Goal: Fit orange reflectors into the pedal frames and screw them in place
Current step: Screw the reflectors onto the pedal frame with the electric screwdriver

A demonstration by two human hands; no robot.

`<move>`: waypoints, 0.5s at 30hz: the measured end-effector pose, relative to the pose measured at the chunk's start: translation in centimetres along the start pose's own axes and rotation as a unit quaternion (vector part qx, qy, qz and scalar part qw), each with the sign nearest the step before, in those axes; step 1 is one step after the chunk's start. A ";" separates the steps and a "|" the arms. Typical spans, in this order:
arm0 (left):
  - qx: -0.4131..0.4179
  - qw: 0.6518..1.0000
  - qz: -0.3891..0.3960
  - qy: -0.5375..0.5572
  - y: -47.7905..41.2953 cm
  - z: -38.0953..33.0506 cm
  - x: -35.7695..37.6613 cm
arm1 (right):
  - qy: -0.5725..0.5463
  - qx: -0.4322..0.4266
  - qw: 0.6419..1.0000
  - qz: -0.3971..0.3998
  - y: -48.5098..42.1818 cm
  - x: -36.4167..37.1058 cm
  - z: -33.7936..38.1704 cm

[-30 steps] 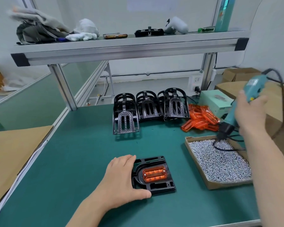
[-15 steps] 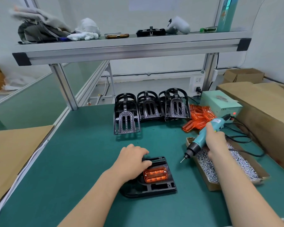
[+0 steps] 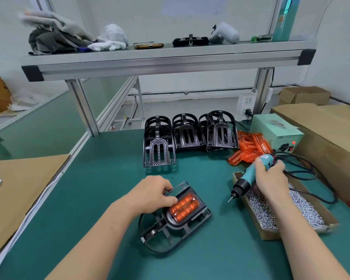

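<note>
Tipped and turned since a moment ago, the pedal frame (image 3: 177, 229) sits just left of the box of screws (image 3: 268, 235), an orange reflector (image 3: 183, 207) seated in it, the left hand (image 3: 152, 197) gripping its far edge with curled fingers. The right hand (image 3: 271, 178) wraps round the electric screwdriver (image 3: 248, 177) above the box.

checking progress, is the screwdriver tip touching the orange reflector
No, the screwdriver tip is over the mat, apart from the reflector in the frame.

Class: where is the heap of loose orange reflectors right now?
In the head view the reflector heap lies right of centre, between the stacked black pedal frames and the green power box, beyond the right hand.
</note>
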State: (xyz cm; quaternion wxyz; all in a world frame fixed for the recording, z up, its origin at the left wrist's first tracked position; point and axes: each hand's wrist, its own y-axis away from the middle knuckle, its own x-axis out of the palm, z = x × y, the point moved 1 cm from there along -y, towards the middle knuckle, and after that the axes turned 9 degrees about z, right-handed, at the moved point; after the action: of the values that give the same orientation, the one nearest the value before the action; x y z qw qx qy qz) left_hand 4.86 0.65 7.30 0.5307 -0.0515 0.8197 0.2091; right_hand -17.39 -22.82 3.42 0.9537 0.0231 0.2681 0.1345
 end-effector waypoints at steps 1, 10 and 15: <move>-0.006 1.000 -0.012 0.008 0.3 0.5 -0.4 | 0.016 -0.013 1.000 -0.006 0.3 -0.2 0.1; -0.062 0.952 -0.172 0.245 2.4 3.6 -1.4 | 0.083 -0.108 0.988 -0.072 2.3 -0.4 0.3; -0.063 0.862 -0.221 0.452 2.7 4.5 -0.1 | -0.016 -0.218 0.970 -0.107 5.0 0.7 2.2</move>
State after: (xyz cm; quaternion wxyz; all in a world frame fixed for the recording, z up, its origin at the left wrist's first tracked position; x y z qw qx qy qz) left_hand 7.92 4.85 6.56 0.1301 -0.3533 0.9219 0.0916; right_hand -16.88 -17.78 5.57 0.9485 -0.2126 0.2184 0.0862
